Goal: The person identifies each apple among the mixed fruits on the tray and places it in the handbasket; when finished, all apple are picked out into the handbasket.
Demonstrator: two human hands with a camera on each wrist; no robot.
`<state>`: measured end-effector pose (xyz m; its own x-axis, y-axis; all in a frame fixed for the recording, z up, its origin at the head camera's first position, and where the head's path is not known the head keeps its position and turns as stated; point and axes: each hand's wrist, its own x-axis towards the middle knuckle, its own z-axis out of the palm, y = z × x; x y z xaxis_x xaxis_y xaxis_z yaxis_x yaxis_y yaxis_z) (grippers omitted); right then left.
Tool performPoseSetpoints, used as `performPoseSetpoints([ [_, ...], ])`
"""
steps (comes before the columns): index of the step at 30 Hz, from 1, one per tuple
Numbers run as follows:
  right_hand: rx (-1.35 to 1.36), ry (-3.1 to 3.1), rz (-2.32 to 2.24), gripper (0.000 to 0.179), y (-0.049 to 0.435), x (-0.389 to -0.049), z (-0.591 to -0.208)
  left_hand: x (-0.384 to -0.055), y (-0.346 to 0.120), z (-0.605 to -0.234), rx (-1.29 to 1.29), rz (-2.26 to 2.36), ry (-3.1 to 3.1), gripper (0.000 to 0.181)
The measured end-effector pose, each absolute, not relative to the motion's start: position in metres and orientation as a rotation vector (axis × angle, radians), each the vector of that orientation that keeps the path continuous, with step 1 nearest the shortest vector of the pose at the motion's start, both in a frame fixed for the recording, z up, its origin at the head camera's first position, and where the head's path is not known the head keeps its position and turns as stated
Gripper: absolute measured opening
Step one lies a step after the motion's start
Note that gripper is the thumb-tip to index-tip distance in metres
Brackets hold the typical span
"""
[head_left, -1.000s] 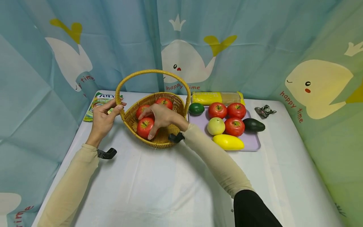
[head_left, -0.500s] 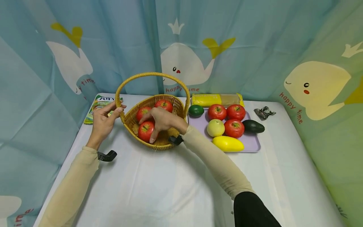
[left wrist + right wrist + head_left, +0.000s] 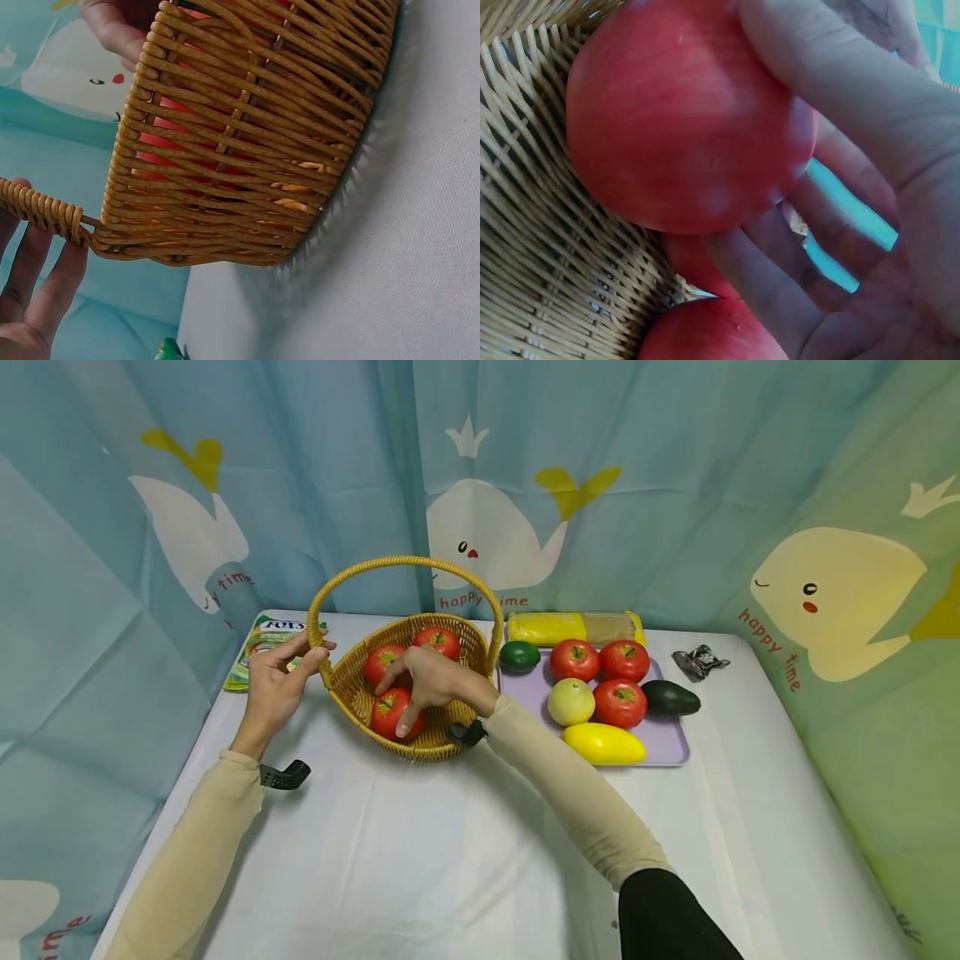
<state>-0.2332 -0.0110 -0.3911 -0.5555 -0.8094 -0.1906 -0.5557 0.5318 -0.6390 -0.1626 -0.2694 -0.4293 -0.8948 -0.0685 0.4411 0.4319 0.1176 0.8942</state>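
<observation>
"Where is the front red apple (image 3: 390,713) placed?"
"Inside the wicker basket (image 3: 427,750), gripped by the right hand (image 3: 432,677); two more apples (image 3: 437,643) are nestled behind."
"And the left hand (image 3: 274,692)?"
"The basket's handle (image 3: 405,561) is pinched by it. Just to the right of the basket, more fruit (image 3: 619,702) is spread on a purple tray (image 3: 666,747)."

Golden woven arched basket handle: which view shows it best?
The head view: nearly the whole arched handle shows, partly covered by the left hand. The left wrist view shows only one lower end; the right wrist view shows none clearly.
</observation>
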Motion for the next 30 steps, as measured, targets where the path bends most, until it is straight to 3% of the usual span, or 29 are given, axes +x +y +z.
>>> performPoseSetpoints([
  [9,-1.106,2.284,-0.615,0.078,-0.008,-0.2326,-0.3857,-0.1625,-0.2683,-0.4283,-0.344,-1.816,-2.031,0.033],
  [30,-1.179,2.317,-0.62,0.071,-0.0081,-0.2304,-0.3845,-0.1625,-0.2685,-0.4297,-0.35,-1.828,-2.027,0.032],
])
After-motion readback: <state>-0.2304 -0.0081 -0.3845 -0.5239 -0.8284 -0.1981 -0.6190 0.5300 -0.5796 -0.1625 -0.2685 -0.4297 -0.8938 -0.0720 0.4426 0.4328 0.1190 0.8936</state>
